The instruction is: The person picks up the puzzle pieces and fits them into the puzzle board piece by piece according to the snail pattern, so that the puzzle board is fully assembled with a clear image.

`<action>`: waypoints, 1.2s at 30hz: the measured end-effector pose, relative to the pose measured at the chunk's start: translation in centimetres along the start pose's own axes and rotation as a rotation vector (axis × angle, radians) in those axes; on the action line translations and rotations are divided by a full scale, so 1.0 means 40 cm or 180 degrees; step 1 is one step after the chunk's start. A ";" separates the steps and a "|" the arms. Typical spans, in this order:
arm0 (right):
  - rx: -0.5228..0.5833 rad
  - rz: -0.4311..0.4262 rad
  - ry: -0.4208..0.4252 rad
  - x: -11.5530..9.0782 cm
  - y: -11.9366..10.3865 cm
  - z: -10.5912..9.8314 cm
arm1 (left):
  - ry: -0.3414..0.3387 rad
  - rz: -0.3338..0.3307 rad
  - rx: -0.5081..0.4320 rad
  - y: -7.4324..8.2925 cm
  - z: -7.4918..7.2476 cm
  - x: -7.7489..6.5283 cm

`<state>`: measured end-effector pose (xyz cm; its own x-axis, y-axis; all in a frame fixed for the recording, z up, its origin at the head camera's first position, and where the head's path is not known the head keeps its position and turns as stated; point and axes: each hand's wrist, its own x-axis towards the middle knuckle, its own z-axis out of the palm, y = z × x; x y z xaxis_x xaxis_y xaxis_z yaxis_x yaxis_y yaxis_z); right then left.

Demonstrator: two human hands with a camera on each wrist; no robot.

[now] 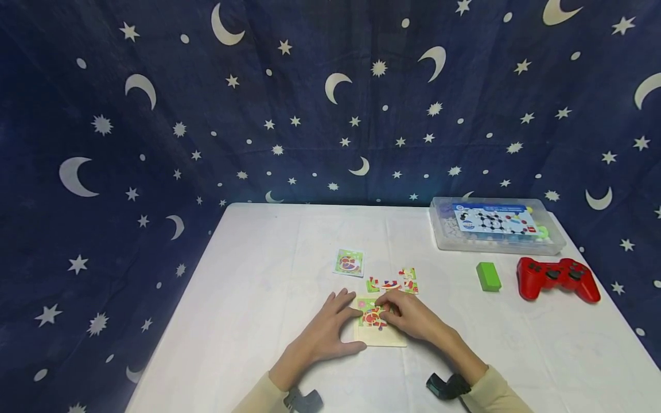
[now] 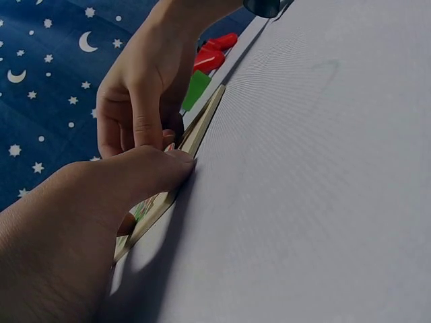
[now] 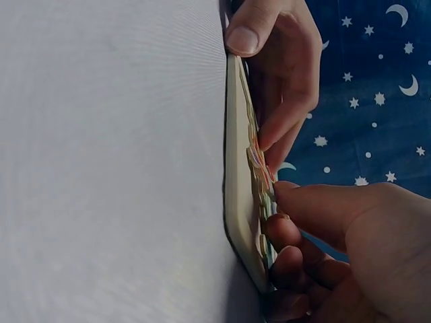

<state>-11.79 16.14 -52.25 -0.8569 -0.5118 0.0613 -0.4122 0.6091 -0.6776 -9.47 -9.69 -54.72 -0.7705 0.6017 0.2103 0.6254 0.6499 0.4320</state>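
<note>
A pale wooden puzzle board lies on the table, its upper part filled with colourful jigsaw pieces. My left hand spans the board's left side with fingers spread. Its thumb touches the near edge and its index fingertip rests on the pieces. From the right, my right hand pinches a puzzle piece at the surface of the picture; the fingers hide most of that piece. More loose pieces lie just beyond the board. Farther left is a small square picture card.
At the back right stands a clear plastic box with a printed label. Nearer sit a green block and a red game controller. Behind the white table hangs a dark blue cloth with moons and stars.
</note>
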 end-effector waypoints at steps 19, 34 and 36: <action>-0.0356 -0.0160 0.0100 -0.011 -0.002 0.005 | 0.0058 0.0039 0.0079 -0.004 0.003 -0.001; -0.0283 -0.0311 0.0081 -0.008 0.000 -0.002 | 0.0006 -0.0004 0.0023 -0.003 0.005 0.000; -0.0297 -0.0318 0.0081 -0.008 -0.001 -0.002 | 0.0007 -0.0002 0.0015 -0.003 0.005 0.000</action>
<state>-11.53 16.31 -52.19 -0.8172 -0.5580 0.1444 -0.5220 0.6102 -0.5960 -9.50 -9.68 -54.94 -0.7712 0.6002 0.2121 0.6254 0.6524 0.4280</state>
